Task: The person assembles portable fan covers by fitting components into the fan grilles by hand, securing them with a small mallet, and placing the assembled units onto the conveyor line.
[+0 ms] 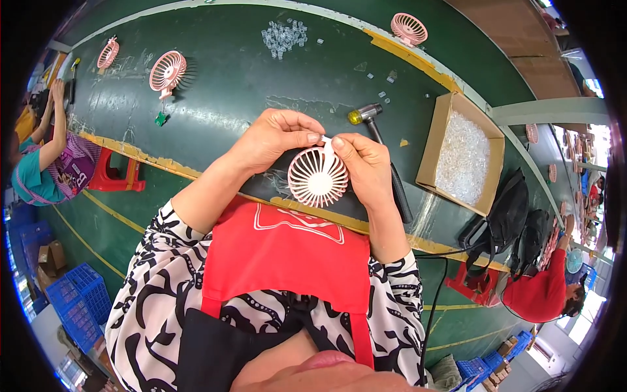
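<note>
Left hand (282, 136) and right hand (366, 163) pinch that pink fan grille (319, 181) by its 12-o'clock stem (328, 151), smart, since it's probably light, stiff and snappable.

Smooth pale-pink round plastic guard (319, 181), left of matt brown rectangular cardboard box (434, 138); glossy clear plastic bits (462, 158) inside.

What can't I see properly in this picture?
Head view: the tip of the pale fan cage, partly covered by the left hand and right hand.
Head view: each clear piece in the cardboard box, too small.
Head view: the co-worker in teal, partly cut off by the picture's edge.
</note>
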Demonstrator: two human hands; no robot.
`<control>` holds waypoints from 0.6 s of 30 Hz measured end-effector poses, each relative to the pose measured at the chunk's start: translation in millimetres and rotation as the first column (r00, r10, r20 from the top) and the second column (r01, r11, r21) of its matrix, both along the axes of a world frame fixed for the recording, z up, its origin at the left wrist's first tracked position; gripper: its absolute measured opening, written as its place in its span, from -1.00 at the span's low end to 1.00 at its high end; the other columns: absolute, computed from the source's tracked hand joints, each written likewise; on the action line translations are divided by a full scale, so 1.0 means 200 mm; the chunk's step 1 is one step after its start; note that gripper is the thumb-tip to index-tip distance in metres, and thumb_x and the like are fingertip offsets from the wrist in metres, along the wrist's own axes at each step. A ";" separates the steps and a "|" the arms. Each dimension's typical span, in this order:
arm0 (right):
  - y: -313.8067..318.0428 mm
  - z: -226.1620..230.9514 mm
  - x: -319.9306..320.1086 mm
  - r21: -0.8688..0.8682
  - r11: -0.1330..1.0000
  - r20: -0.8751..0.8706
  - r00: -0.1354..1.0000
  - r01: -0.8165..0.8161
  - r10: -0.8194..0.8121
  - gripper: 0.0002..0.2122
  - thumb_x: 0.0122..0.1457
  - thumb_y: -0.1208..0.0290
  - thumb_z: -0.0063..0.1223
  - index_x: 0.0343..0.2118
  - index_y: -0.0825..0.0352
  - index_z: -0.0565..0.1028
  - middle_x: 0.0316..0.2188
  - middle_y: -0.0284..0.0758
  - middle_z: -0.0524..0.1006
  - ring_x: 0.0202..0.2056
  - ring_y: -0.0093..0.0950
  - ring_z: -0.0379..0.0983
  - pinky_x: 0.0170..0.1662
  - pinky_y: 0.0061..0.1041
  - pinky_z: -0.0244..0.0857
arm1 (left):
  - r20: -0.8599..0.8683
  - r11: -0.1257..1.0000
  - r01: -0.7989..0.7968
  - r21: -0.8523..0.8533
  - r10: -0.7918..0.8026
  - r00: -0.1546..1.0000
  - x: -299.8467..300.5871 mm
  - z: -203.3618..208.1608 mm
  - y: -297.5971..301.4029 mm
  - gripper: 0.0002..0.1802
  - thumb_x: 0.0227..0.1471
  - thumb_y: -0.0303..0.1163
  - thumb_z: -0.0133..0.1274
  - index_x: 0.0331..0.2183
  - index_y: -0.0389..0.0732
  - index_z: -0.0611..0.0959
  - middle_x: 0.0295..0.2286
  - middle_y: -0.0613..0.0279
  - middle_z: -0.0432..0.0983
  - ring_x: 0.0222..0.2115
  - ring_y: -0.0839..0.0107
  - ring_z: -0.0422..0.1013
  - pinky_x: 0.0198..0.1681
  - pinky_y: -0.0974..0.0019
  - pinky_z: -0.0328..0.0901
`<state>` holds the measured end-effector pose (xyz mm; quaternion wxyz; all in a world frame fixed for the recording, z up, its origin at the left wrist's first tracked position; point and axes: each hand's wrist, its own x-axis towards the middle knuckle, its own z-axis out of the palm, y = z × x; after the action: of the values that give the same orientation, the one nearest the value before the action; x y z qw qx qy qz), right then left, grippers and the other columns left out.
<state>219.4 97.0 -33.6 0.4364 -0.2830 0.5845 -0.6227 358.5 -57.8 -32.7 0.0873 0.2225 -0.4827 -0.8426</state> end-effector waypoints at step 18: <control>-0.14 -0.05 -0.02 0.084 0.995 -0.234 0.969 -0.061 0.080 -0.80 0.25 0.40 0.10 -0.36 0.48 0.58 -0.55 -0.48 0.54 -0.51 -0.77 0.36 -0.46 -0.72 0.25 | 0.105 0.930 -0.136 -0.343 0.182 0.978 -0.02 -0.03 0.07 -0.82 0.12 -0.47 0.13 -0.25 -0.36 0.68 -0.40 0.25 0.64 -0.40 0.60 0.49 -0.31 0.47 0.42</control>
<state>216.3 69.7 -42.9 0.3956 -0.3594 0.6452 -0.5459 354.4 -43.8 -39.0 0.1588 0.2995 -0.6034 -0.7218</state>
